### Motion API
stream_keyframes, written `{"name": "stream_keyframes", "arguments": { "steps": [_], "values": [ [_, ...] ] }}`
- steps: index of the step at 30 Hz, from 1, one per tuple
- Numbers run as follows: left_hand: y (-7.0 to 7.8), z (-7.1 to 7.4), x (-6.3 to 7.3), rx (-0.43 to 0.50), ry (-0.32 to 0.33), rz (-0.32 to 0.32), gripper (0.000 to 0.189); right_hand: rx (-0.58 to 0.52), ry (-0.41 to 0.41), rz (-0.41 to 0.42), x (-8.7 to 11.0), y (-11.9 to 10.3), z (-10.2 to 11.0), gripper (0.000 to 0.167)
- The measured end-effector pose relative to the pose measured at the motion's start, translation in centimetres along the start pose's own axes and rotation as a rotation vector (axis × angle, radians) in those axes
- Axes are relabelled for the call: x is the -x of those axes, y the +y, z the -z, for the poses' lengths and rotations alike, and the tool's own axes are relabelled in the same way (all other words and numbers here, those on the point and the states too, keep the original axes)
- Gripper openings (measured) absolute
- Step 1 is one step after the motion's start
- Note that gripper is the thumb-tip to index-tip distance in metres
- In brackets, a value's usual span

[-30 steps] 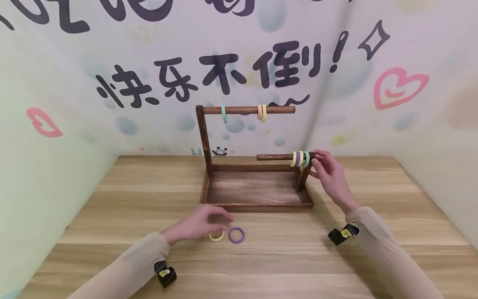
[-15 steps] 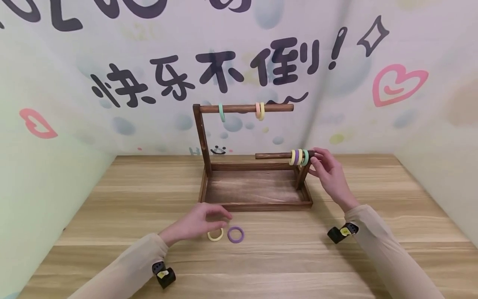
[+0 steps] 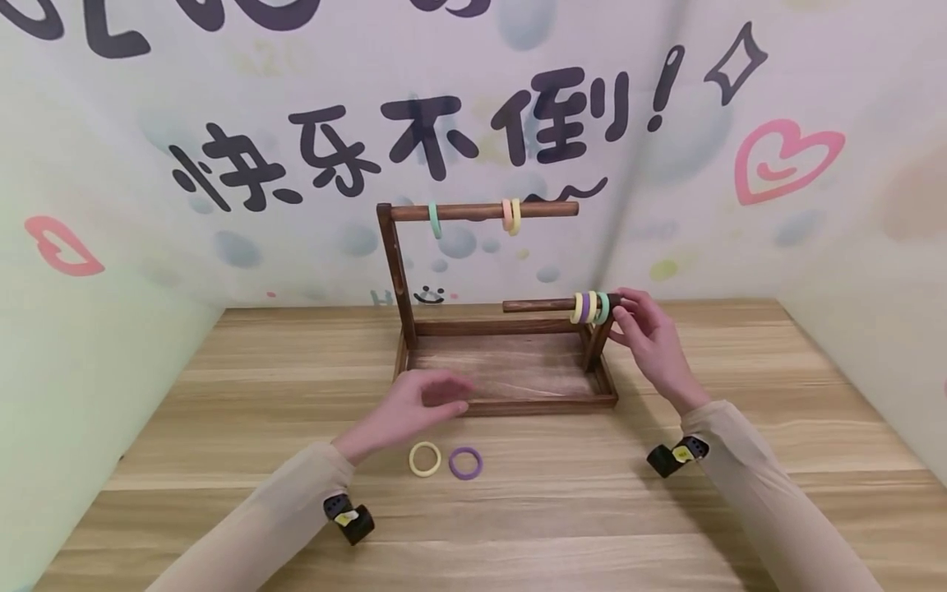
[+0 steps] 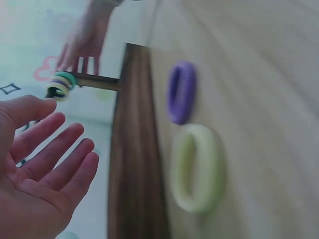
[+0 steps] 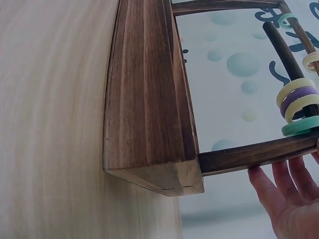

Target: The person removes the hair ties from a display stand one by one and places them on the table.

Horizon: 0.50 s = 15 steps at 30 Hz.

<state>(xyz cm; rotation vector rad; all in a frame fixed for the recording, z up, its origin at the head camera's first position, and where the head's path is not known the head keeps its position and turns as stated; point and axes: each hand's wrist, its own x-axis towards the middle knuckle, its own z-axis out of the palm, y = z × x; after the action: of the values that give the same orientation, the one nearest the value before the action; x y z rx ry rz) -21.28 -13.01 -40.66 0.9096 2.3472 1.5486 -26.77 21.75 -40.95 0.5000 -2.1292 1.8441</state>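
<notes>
A dark wooden rack has a tray base and two horizontal bars at different heights. My right hand grips the top of its short right post, thumb in front and fingers along the outer side. On the lower bar beside it hang yellow, purple and green rings. My left hand hovers over the tray's front edge, fingers relaxed, palm holding nothing. Below it a yellow ring and a purple ring lie flat on the table.
The upper bar carries a green ring at left and a pink ring against a yellow ring. The tall left post rises behind my left hand. A printed backdrop stands behind the wooden table.
My left hand has lifted away from the yellow ring, moving forward and slightly right over the tray's edge. My right hand keeps its hold on the post. The head view has shifted slightly.
</notes>
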Motion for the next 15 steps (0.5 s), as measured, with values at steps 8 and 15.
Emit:
{"name": "stream_keyframes", "arguments": {
  "steps": [8,15],
  "values": [
    [3.0,-0.1,-3.9,0.045,0.113,-0.074,0.028,0.011,-0.011,-0.014,0.1,-0.3,-0.1,0.032],
    [4.8,-0.2,-7.0,0.090,0.169,-0.119,0.027,-0.010,-0.006,-0.009,0.0,-0.1,0.0,0.031]
  ]
}}
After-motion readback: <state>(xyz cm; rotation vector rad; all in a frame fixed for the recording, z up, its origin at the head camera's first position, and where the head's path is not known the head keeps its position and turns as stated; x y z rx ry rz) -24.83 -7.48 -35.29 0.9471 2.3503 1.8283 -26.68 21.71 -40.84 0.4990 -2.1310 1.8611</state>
